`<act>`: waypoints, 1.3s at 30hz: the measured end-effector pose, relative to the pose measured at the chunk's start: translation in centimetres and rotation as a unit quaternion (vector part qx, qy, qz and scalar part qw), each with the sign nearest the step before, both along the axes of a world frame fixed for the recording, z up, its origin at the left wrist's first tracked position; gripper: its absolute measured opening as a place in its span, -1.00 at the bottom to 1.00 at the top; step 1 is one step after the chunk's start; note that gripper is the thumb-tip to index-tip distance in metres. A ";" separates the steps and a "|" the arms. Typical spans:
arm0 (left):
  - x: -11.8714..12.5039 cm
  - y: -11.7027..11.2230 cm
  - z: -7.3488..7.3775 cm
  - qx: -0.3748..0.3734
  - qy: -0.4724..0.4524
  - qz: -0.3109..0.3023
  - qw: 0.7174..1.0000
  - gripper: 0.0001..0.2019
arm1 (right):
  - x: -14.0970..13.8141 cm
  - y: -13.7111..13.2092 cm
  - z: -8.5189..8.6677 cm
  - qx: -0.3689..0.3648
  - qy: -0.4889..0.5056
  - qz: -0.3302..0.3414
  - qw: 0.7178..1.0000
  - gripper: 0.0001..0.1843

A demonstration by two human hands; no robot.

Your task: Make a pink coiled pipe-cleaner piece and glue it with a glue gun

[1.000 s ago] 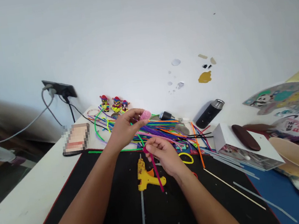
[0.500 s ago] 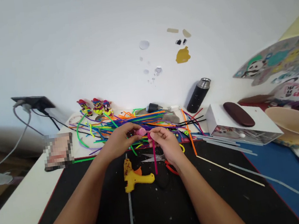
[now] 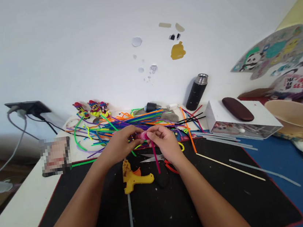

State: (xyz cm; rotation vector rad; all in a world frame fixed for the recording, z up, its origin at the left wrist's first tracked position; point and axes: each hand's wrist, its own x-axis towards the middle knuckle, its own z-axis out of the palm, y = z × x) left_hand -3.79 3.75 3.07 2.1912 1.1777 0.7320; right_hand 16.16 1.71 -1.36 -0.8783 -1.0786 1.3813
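On my feed both hands meet over the far edge of the black mat [image 3: 234, 199], just in front of the pile of pipe cleaners [image 3: 109, 128]. The left hand [image 3: 120, 145] has thumb and fingers pinched shut on a small pink ball [image 3: 143, 135]. The right hand [image 3: 166, 143] is pinched on the top of a magenta stem [image 3: 156, 160], which touches the ball and hangs down towards the mat. I cannot tell whether ball and stem are joined. Below the hands lie a yellow glue gun [image 3: 134, 177] and scissors [image 3: 151, 158], near each other. A thin stick [image 3: 230, 167] lies on the mat to the right, well apart from the hands.
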 end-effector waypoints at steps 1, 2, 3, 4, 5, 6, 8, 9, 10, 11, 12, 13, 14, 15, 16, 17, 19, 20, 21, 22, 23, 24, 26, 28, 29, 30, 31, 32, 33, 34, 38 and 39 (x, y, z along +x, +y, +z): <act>0.0 0.0 0.0 0.003 0.005 -0.002 1.000 -0.80 | 0.0 0.0 0.0 0.006 -0.006 -0.001 1.000 -0.66; 0.0 0.0 -0.1 0.006 0.009 -0.004 1.000 -0.80 | -0.1 0.0 0.1 0.011 -0.011 -0.002 1.000 -0.67; -0.1 0.0 -0.1 0.009 0.014 -0.005 1.000 -0.80 | -0.1 -0.1 0.1 0.015 -0.015 -0.003 1.000 -0.68; -0.1 0.0 -0.2 0.010 0.018 -0.007 1.000 -0.79 | -0.1 -0.1 0.1 0.019 -0.018 -0.004 1.000 -0.69; -0.1 0.1 -0.2 0.012 0.021 -0.009 1.000 -0.79 | -0.2 -0.1 0.1 0.022 -0.020 -0.007 1.000 -0.70; -0.1 0.1 -0.2 0.012 0.023 -0.011 1.000 -0.78 | -0.2 -0.1 0.1 0.026 -0.024 -0.010 0.999 -0.70; -0.2 0.1 -0.3 0.010 0.024 -0.016 1.000 -0.77 | -0.2 -0.2 0.2 0.032 -0.032 -0.016 0.999 -0.70; -0.2 0.1 -0.3 0.008 0.023 -0.018 1.000 -0.77 | -0.2 -0.2 0.2 0.035 -0.037 -0.019 0.999 -0.70; -0.2 0.1 -0.4 0.005 0.022 -0.020 1.000 -0.76 | -0.2 -0.3 0.2 0.037 -0.042 -0.021 0.998 -0.70; -0.2 0.2 -0.4 0.002 0.022 -0.022 1.000 -0.76 | -0.2 -0.3 0.2 0.040 -0.046 -0.023 0.998 -0.71; -0.2 0.2 -0.4 -0.001 0.022 -0.024 0.999 -0.76 | -0.2 -0.4 0.3 0.042 -0.051 -0.026 0.998 -0.71; -0.2 0.2 -0.4 -0.004 0.023 -0.025 0.999 -0.77 | -0.2 -0.4 0.3 0.043 -0.056 -0.029 0.997 -0.72; -0.2 0.2 -0.4 -0.006 0.024 -0.026 0.999 -0.77 | -0.2 -0.5 0.3 0.045 -0.063 -0.032 0.996 -0.73; -0.2 0.2 -0.4 -0.006 0.025 -0.025 0.999 -0.77 | -0.2 -0.5 0.3 0.049 -0.073 -0.035 0.996 -0.75; -0.2 0.2 -0.4 -0.005 0.026 -0.024 0.999 -0.77 | -0.2 -0.6 0.4 0.053 -0.085 -0.039 0.994 -0.76; -0.2 0.1 -0.4 -0.004 0.027 -0.024 0.999 -0.77 | -0.2 -0.7 0.4 0.059 -0.099 -0.044 0.992 -0.79; -0.2 0.1 -0.3 -0.002 0.030 -0.026 0.999 -0.77 | -0.2 -0.8 0.4 0.073 -0.127 -0.055 0.988 -0.83; -0.2 0.0 -0.2 -0.002 0.031 -0.028 0.999 -0.76 | -0.2 -0.8 0.4 0.078 -0.140 -0.061 0.985 -0.84; -0.1 0.0 -0.2 -0.002 0.031 -0.030 0.999 -0.76 | -0.2 -0.9 0.4 0.081 -0.151 -0.065 0.983 -0.84; -0.1 -0.1 -0.1 -0.001 0.031 -0.031 0.999 -0.76 | -0.2 -0.9 0.4 0.083 -0.160 -0.069 0.981 -0.83; -0.1 -0.1 -0.1 0.000 0.029 -0.031 0.999 -0.75 | -0.1 -0.9 0.5 0.083 -0.169 -0.074 0.979 -0.82; -0.1 -0.1 -0.1 0.001 0.028 -0.031 0.999 -0.75 | -0.1 -0.9 0.5 0.084 -0.179 -0.079 0.977 -0.82; 0.0 -0.2 0.0 -0.001 0.024 -0.034 0.999 -0.76 | 0.0 -0.9 0.6 0.085 -0.200 -0.091 0.972 -0.81; 0.0 -0.3 0.0 -0.003 0.022 -0.037 0.999 -0.76 | 0.1 -0.9 0.7 0.085 -0.222 -0.103 0.966 -0.80; 0.0 -0.3 0.1 -0.004 0.020 -0.037 0.999 -0.76 | 0.2 -1.0 0.8 0.086 -0.230 -0.107 0.963 -0.80; 0.0 -0.4 0.1 -0.004 0.018 -0.037 0.999 -0.76 | 0.2 -1.0 0.8 0.086 -0.236 -0.111 0.962 -0.79; 0.1 -0.4 0.1 -0.004 0.016 -0.034 0.999 -0.76 | 0.2 -1.0 0.8 0.086 -0.239 -0.114 0.960 -0.79; 0.1 -0.5 0.1 -0.004 0.013 -0.031 0.999 -0.77 | 0.2 -1.0 0.8 0.085 -0.241 -0.117 0.960 -0.78; 0.1 -0.5 0.2 -0.003 0.010 -0.028 1.000 -0.77 | 0.2 -1.0 0.8 0.084 -0.241 -0.119 0.960 -0.78; 0.2 -0.6 0.2 -0.001 0.006 -0.024 1.000 -0.77 | 0.2 -1.0 0.7 0.082 -0.239 -0.119 0.960 -0.77; 0.4 -0.8 0.4 0.011 -0.010 -0.013 1.000 -0.79 | -0.1 -0.9 0.5 0.065 -0.195 -0.110 0.972 -0.74; 0.4 -0.8 0.4 0.014 -0.013 -0.011 1.000 -0.79 | -0.2 -0.8 0.5 0.059 -0.176 -0.106 0.977 -0.73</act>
